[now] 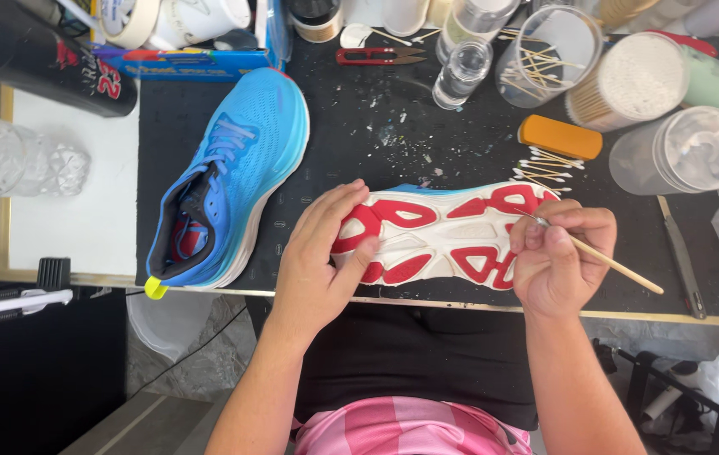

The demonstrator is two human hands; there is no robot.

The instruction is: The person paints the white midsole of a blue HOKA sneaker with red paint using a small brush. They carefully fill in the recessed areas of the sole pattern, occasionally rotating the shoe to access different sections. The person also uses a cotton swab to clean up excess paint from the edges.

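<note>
Left hand (319, 257) is lying flat, fingers spread, pressing the upturned sole (444, 232); right hand (558, 257) is pinching a swab (604, 257) against the sole beside it.

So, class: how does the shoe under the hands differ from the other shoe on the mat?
The held shoe lies sole up, showing white and red tread; the free shoe sits upright, showing its blue upper. The left hand steadies the held shoe while the right hand works a swab on it; nothing touches the free shoe. Both rest on the black mat.
</note>
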